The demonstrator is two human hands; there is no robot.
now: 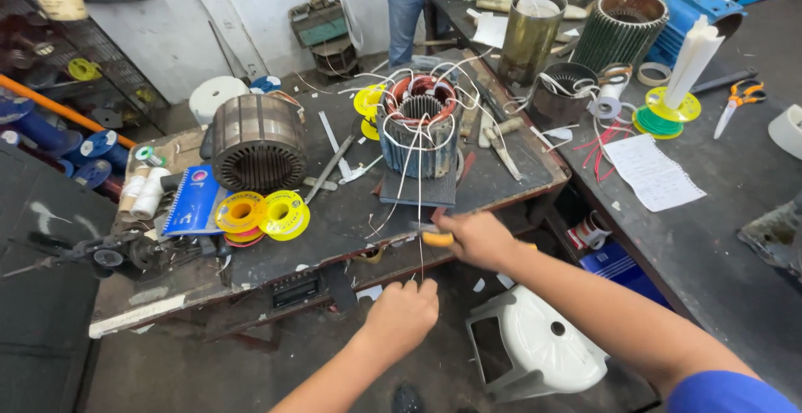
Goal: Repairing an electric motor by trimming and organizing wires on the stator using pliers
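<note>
Sitting on dark pad at bench (pixel 334 229) middle: motor stator (pixel 420 133), copper windings on top, white lead wires trailing out. Likely heavy, rigid; best gripped by ribbed steel body, not windings, which look easily damaged. Long white wire (pixel 419 212) hangs toward bench edge; thin, limp, kinks readily. Right hand (pixel 478 239) closed around orange-handled tool (pixel 438 238) at wire. Left hand (pixel 403 314) below bench edge, fingers curled, seemingly pinching wire's lower end.
</note>
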